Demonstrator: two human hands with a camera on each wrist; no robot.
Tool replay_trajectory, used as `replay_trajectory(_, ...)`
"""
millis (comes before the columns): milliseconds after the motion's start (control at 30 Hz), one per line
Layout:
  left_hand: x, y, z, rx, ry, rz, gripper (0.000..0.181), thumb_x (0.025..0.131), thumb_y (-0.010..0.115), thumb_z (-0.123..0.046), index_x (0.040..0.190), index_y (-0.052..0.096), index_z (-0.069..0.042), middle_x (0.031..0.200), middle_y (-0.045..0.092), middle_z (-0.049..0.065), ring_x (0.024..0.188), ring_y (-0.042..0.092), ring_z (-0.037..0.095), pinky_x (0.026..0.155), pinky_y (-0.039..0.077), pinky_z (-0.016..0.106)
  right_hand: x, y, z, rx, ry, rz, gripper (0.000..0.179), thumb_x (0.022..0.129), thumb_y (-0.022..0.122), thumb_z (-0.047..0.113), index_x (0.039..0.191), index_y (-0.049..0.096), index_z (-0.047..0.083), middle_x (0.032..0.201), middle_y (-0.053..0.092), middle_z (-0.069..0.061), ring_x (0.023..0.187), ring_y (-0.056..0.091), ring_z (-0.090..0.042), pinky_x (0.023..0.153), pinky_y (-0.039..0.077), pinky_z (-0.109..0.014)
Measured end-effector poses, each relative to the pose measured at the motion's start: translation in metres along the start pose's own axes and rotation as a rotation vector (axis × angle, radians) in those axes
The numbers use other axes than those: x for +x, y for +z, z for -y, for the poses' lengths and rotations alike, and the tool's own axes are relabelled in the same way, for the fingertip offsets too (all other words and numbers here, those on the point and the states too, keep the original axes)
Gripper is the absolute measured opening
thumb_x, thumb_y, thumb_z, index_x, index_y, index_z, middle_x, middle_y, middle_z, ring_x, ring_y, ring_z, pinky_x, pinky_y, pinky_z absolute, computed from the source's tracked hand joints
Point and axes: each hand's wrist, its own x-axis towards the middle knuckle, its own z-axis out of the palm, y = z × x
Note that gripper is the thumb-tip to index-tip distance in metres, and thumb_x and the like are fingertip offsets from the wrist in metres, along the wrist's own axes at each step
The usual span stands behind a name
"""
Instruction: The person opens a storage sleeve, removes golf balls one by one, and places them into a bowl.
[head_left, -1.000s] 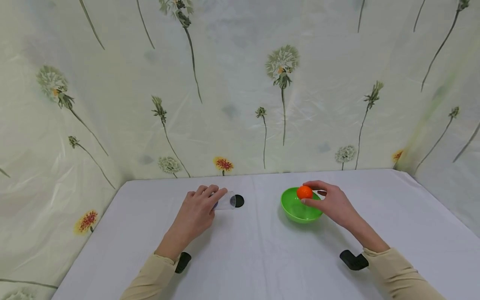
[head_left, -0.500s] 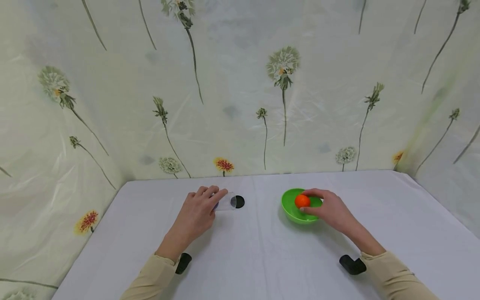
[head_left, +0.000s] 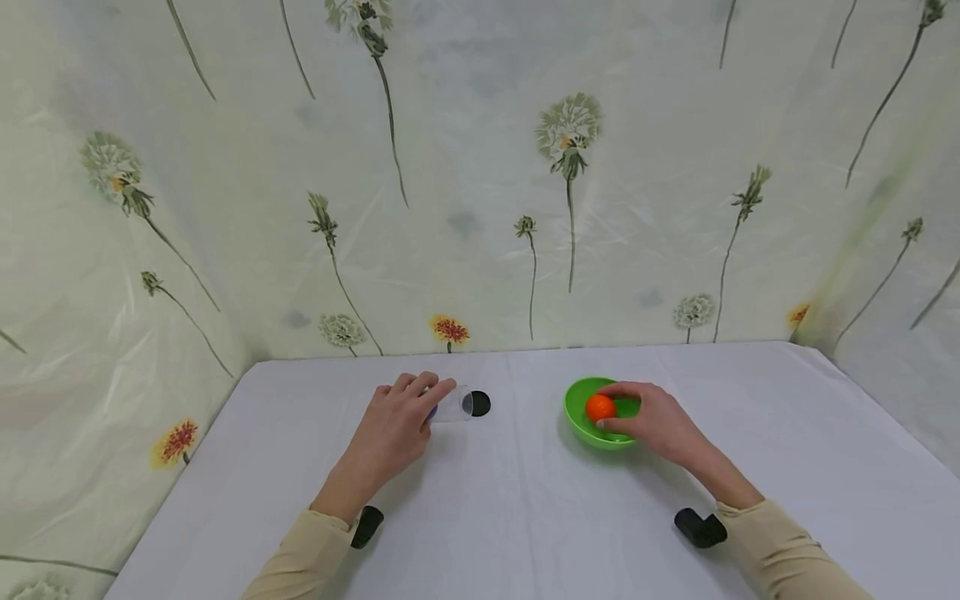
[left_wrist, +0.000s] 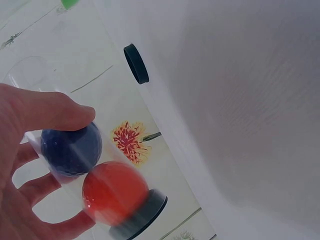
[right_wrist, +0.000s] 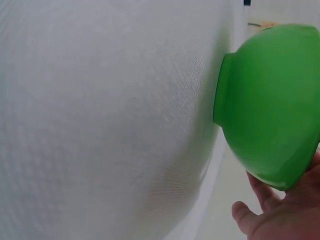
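Observation:
My left hand (head_left: 393,421) grips a clear plastic tube (head_left: 453,407) over the left part of the table. The left wrist view shows a dimpled blue ball (left_wrist: 72,150) and a red-orange ball (left_wrist: 116,194) inside it, beside a black cap (left_wrist: 140,216) closing that end. Thumb and fingers lie around the tube. With its thumb and a finger, my right hand (head_left: 663,425) pinches an orange ball (head_left: 600,407) down inside a green bowl (head_left: 576,417). In the right wrist view the bowl (right_wrist: 275,100) hides the ball and part of the hand (right_wrist: 285,215).
A loose black cap (head_left: 482,404) lies on the white-covered table (head_left: 517,500), just right of the tube's end. Behind the table hangs a flower-printed curtain (head_left: 480,275). Dark wrist-camera pieces (head_left: 701,528) stick out at both sleeves.
My right hand has lowered the orange ball from the level of the bowl's rim into the bowl, shifting slightly left. The left hand with the tube has stayed in place.

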Motion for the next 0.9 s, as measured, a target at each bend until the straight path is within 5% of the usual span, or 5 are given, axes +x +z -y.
replay_trajectory(900, 0.000, 0.000, -0.001, 0.012, 0.006, -0.012, 0.057, 0.082, 0.070, 0.002, 0.133, 0.056, -0.020, 0.122, 0.057, 0.000, 0.110, 0.053, 0.022, 0.080, 0.048, 0.045, -0.005, -0.012, 0.008, 0.036, -0.020, -0.026, 0.045, 0.086, 0.077, 0.032, 0.124, 0.067, 0.010, 0.131, 0.060, -0.013, 0.131, 0.041, -0.040, 0.103, 0.030, -0.062)
